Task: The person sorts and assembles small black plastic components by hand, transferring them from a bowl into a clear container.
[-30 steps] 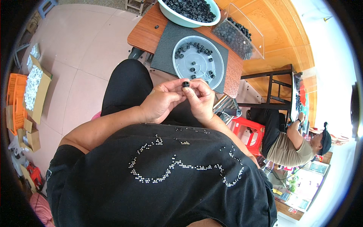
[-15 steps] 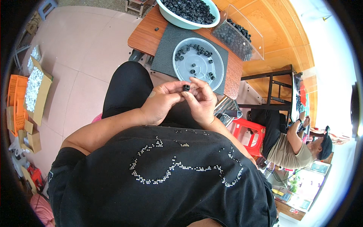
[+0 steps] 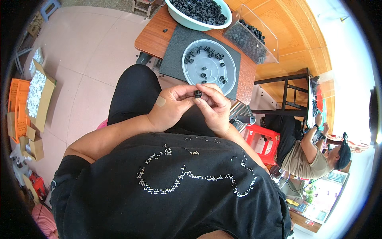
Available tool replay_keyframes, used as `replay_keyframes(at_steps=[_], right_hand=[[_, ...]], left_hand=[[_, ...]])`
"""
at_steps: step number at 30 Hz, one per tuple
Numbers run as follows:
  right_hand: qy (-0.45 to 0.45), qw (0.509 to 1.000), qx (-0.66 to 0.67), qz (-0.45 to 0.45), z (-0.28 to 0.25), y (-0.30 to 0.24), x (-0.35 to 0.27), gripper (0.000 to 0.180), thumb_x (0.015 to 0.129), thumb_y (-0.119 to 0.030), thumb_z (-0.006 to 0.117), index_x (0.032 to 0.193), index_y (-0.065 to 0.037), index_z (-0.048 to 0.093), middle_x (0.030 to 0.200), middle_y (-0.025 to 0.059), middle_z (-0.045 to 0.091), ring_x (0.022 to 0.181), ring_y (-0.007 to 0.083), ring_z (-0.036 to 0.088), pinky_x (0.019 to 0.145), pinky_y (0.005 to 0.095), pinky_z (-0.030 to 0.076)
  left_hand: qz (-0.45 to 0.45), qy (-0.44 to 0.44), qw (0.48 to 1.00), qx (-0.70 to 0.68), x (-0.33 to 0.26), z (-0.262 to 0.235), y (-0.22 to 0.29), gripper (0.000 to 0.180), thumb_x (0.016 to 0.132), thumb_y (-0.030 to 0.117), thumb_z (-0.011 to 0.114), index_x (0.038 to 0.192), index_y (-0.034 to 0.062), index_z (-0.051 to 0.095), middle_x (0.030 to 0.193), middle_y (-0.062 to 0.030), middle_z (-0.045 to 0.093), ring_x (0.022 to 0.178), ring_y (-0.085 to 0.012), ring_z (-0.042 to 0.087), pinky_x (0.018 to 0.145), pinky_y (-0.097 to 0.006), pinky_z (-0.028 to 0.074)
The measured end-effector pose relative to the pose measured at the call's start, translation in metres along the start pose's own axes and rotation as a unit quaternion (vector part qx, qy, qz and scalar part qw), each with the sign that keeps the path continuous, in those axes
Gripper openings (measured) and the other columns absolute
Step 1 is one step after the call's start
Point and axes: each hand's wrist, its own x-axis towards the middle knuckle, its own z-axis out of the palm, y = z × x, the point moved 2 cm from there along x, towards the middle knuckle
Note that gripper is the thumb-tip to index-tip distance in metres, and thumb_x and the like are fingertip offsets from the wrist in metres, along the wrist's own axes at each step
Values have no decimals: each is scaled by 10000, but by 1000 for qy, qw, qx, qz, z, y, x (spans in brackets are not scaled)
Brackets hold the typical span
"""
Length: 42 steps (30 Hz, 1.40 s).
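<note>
As the left hand (image 3: 169, 107) and right hand (image 3: 215, 111) meet, a small black part (image 3: 197, 94) sits pinched between their closed fingertips, touching both, neither hand clearly nearer; it is too small to show its long axis. Just beyond the fingertips, a round translucent tray (image 3: 213, 68) of similar black pieces (image 3: 203, 75) rests on a dark mat (image 3: 173, 51).

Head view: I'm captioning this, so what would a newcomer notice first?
Probably the studded black shirt, filling the lower middle. Just above it, the left hand and right hand hold a small black part at their fingertips. The red stool stands out at right.
</note>
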Motion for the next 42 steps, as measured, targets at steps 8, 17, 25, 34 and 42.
replay_keyframes(at_steps=[8, 17, 25, 34, 42], right_hand=[[0, 1000, -6, -1, -2, -9, 0, 363, 762, 72, 682, 1111, -15, 631, 1051, 84, 568, 788, 87, 517, 669, 203, 439], [-4, 999, 25, 20, -1, -8, -1, 326, 780, 85, 665, 1093, 11, 612, 1021, 70, 545, 807, 85, 514, 688, 194, 443], [7, 961, 234, 145, 2, -6, 1, 318, 811, 87, 634, 1112, 10, 566, 1045, 49, 530, 886, 100, 531, 807, 222, 460], [-4, 953, 240, 185, -2, -7, -1, 315, 830, 87, 611, 1133, 15, 566, 1011, 41, 569, 894, 86, 552, 747, 217, 476], [20, 968, 196, 157, 2, -15, -1, 320, 835, 71, 620, 1147, 16, 575, 957, 30, 586, 850, 79, 561, 726, 205, 472]], left_hand=[[18, -19, 1000, 16, 1, 1, 6, 246, 910, 76, 569, 1137, -12, 599, 945, -21, 644, 858, -58, 570, 769, -212, 462], [9, -35, 999, -26, 0, 3, 5, 259, 910, 50, 548, 1156, -26, 581, 998, -42, 641, 914, -80, 583, 815, -230, 473], [11, -25, 1000, -8, 0, 2, 5, 276, 904, 54, 571, 1169, -24, 579, 994, -39, 641, 909, -77, 578, 816, -222, 472], [52, -15, 998, 13, 1, 3, 2, 233, 913, 48, 554, 1135, -16, 586, 890, -27, 638, 818, -80, 592, 752, -224, 484], [80, 9, 994, 75, -2, 2, 1, 227, 887, 39, 579, 1107, -11, 599, 841, -27, 629, 774, -73, 577, 693, -223, 470]])
